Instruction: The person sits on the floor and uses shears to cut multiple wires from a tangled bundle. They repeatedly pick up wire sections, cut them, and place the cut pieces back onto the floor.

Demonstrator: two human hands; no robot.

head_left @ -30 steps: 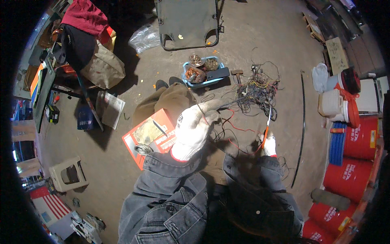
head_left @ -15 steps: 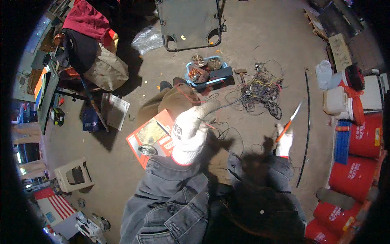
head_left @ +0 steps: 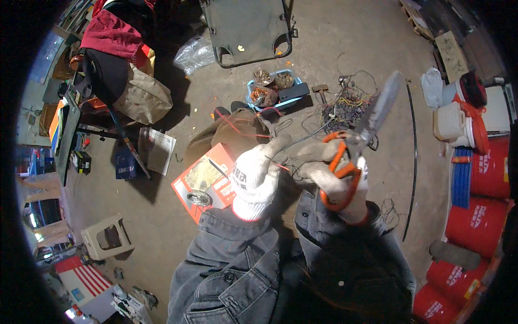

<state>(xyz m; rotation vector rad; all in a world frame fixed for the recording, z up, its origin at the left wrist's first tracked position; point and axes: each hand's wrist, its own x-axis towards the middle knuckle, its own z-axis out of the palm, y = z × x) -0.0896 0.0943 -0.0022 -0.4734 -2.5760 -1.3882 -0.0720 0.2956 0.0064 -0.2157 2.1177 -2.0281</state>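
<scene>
My left hand point(head_left: 256, 178) in a white knitted glove is closed on wires, with a grey cable and a short red wire at its fingers. Close to its right, my gloved right hand point(head_left: 334, 183) grips large scissors point(head_left: 372, 116) by their orange handles, blades pointing up and away. Beyond both hands lies a heap of tangled wires point(head_left: 337, 110), partly behind the scissors. A red box point(head_left: 191, 183) with a pale pad, a dark thin stick and a coil of silvery wire point(head_left: 199, 198) lies beside my left hand, below my brown-clad leg point(head_left: 226, 129).
A blue tray point(head_left: 297, 97) of bagged items, a hammer point(head_left: 320, 89) and a folding cot point(head_left: 243, 27) lie ahead. At left are bags point(head_left: 140, 92) and a plastic stool point(head_left: 106, 237). A black hose point(head_left: 413, 162), buckets point(head_left: 475, 124) and red drums point(head_left: 475, 221) stand or lie at right.
My right hand has moved inward toward my left hand and raised the scissors, now seen broad side on. My left hand stays on the wires, with slight movement.
</scene>
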